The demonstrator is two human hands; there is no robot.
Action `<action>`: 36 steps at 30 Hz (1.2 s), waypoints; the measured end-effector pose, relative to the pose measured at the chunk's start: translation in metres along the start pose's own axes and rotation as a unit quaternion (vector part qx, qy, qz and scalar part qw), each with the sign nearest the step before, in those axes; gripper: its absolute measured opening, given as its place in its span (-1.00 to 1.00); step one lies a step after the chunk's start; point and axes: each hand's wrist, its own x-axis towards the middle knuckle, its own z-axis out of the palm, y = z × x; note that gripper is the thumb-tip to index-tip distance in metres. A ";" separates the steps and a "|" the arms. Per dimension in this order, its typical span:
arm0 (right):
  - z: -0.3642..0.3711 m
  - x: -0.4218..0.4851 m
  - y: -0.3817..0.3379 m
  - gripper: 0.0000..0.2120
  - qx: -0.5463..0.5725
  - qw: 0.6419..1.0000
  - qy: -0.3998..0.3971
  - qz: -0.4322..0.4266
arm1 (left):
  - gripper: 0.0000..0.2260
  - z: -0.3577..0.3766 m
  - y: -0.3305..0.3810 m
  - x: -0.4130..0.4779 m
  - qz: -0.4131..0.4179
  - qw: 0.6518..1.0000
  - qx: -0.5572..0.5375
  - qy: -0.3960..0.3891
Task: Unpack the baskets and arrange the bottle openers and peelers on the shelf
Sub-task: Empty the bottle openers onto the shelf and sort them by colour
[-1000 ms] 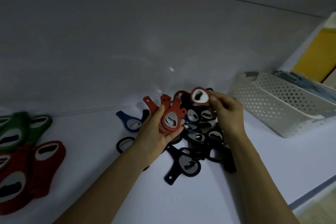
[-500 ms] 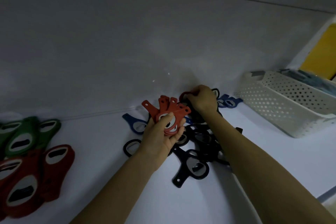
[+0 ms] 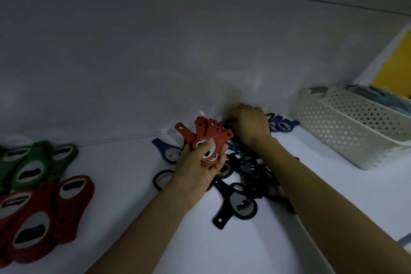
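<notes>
My left hand grips a fanned stack of red bottle openers, handles pointing up toward the back wall. Under and right of it lies a pile of black and dark blue openers on the white shelf. My right hand reaches over the pile to its back edge by the wall, fingers curled on an opener there; its colour is mostly hidden. One dark blue opener lies at the pile's front. A single blue opener lies left of my left hand.
A white perforated basket stands at the right, holding bluish items. Two blue openers lie between it and my right hand. Larger green openers and larger red openers lie at the left. A yellow panel shows at far right.
My right hand added the red opener it held to the stack in my left hand, then reached to the back of the pile, where it now is. My left hand barely moved.
</notes>
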 end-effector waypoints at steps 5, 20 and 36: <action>-0.040 -0.043 -0.026 -0.91 0.274 0.940 0.201 0.044 | -0.59 0.000 0.005 0.000 -0.006 0.998 -0.056 -0.015; -0.096 -0.131 -0.093 -0.40 0.615 0.760 0.007 0.211 | -0.62 0.022 0.016 -0.036 0.098 0.976 0.159 -0.113; -0.069 -0.174 -0.220 -0.69 0.643 0.759 -0.002 0.103 | -0.66 -0.067 0.047 -0.168 0.343 0.694 0.632 -0.008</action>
